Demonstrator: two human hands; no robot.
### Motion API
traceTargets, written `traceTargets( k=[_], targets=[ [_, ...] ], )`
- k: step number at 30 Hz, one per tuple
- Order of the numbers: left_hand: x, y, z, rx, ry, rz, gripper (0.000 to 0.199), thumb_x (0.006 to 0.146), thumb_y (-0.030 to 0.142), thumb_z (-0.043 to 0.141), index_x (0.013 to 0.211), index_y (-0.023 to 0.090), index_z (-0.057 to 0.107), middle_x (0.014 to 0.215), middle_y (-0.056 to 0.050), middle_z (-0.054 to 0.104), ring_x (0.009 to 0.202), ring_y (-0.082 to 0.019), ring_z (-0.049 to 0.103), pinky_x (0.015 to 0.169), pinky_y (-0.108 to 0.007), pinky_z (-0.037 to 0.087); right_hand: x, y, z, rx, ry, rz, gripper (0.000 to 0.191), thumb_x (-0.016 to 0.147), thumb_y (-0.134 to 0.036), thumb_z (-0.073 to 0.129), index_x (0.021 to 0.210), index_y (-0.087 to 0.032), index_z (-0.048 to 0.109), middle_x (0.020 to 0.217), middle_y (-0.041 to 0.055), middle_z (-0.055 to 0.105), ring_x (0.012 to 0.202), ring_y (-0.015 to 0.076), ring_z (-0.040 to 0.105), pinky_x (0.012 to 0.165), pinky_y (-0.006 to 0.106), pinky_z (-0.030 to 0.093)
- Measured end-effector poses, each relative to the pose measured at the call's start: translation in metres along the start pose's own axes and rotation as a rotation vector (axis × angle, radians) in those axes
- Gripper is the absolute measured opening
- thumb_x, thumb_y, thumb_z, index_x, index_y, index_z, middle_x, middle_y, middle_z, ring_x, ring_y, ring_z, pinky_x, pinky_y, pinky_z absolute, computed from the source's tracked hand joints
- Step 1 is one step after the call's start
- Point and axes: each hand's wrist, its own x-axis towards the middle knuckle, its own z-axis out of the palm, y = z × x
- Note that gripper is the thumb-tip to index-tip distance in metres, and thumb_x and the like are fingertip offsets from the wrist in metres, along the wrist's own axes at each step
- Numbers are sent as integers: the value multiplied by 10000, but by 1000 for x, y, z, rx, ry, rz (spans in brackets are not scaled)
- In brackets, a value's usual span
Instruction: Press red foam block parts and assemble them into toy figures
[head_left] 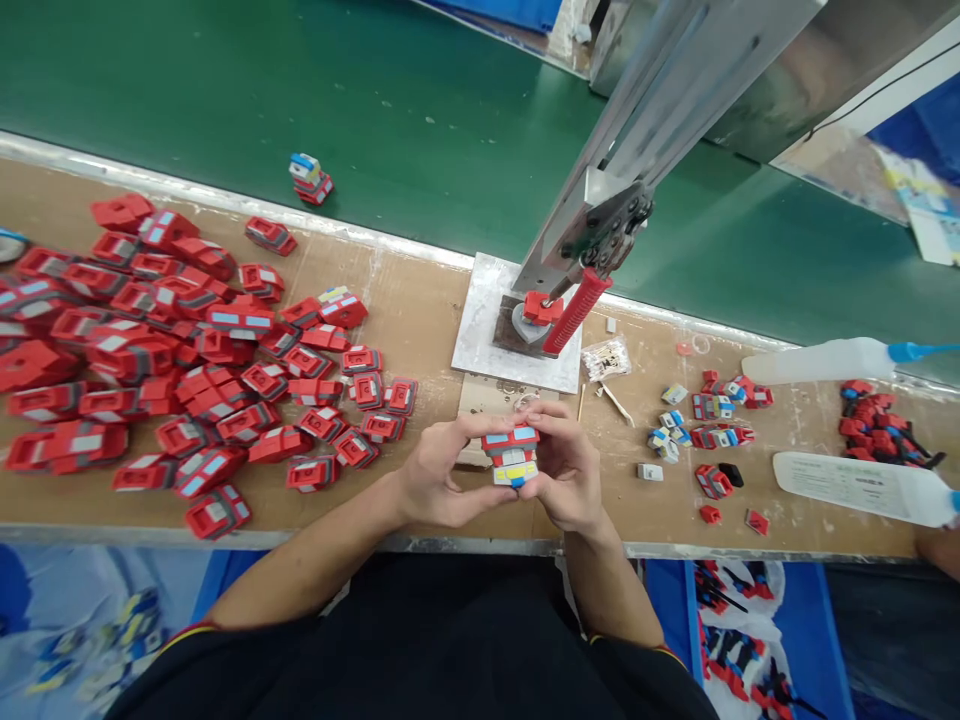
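So the toy truck [511,456] is gripped between fingers of both the left hand [439,478] and right hand [566,470], just in front of the press [574,300], probably for pressing parts together.

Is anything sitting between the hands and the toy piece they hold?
Nothing visible does. The left hand and right hand both grip the red, grey and yellow toy piece directly, fingertips touching its sides above the workbench.

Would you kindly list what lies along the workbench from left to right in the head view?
Pile of red toy shells → left hand → toy block → right hand → small loose parts → white squeeze bottles.
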Motion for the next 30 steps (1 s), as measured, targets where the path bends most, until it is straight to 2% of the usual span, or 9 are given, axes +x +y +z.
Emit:
traceTargets(
  k=[4, 6, 10, 12, 14, 17, 20, 26, 30],
  targets=[
    [6, -1, 2, -104, 71, -50, 621, 779, 380, 968, 1301, 207, 681, 1143, -119, 833, 934, -220, 839, 835, -275, 692, 9, -1, 5, -5, -23, -68, 578, 828, -740, 774, 1232, -340, 677, 1147, 79, 644, 1042, 256, 700, 851, 411, 646],
    [15, 4, -7, -121, 38, -87, 580, 770, 372, 968, 1250, 189, 698, 1088, -107, 833, 895, -207, 827, 807, -269, 682, 12, -5, -2, -14, -27, -138, 534, 876, -705, 746, 1264, -347, 667, 1146, 70, 625, 968, 228, 678, 798, 381, 627],
    [53, 8, -42, 110, -252, -154, 537, 794, 281, 901, 1291, 191, 718, 1107, -110, 830, 926, -220, 811, 854, -315, 666, 30, -11, -32, -152, 93, -254, 394, 994, -629, 614, 1298, -378, 634, 1322, 84, 587, 1025, 231, 640, 766, 377, 593],
    [80, -1, -60, 322, -386, -151, 616, 740, 202, 886, 1334, 225, 726, 1342, -137, 770, 1151, -279, 778, 1006, -385, 631, 46, -9, -45, -264, 65, -242, 403, 999, -615, 609, 1322, -374, 613, 1453, 97, 551, 1206, 266, 620, 825, 396, 597],
    [109, -17, -73, 494, -537, -169, 728, 639, 124, 890, 1341, 244, 741, 1622, -162, 569, 1381, -361, 663, 1098, -441, 580, 65, -6, -49, -343, -45, -197, 441, 986, -621, 627, 1335, -351, 615, 1504, 110, 542, 1308, 286, 593, 885, 413, 599],
    [145, -42, -77, 614, -767, -228, 703, 624, 128, 875, 1309, 238, 766, 1747, -170, 385, 1415, -385, 625, 1040, -420, 585, 87, 0, -45, -368, -171, -127, 479, 981, -684, 592, 1261, -303, 668, 1339, 112, 645, 1206, 270, 642, 896, 414, 598],
    [167, -55, -70, 676, -916, -249, 695, 666, 177, 842, 1351, 242, 744, 1705, -158, 432, 1321, -348, 670, 982, -382, 577, 87, -5, -42, -325, -182, -130, 509, 980, -735, 563, 1163, -283, 709, 1093, 68, 694, 987, 227, 668, 844, 395, 588],
    [179, -57, -67, 700, -1004, -238, 666, 722, 233, 788, 1386, 246, 732, 1578, -118, 527, 1201, -282, 678, 1058, -357, 508, 64, -60, -55, -85, -206, -290, 464, 1031, -680, 535, 1296, -336, 698, 1074, 45, 755, 913, 197, 708, 773, 363, 592],
    [180, -58, -71, 718, -1006, -227, 590, 750, 268, 784, 1339, 273, 765, 1548, -92, 546, 1187, -273, 681, 1074, -364, 509, 102, -116, -61, 68, -130, -358, 537, 981, -751, 568, 1336, -360, 669, 1126, 31, 793, 961, 213, 774, 671, 333, 612]
  ],
)
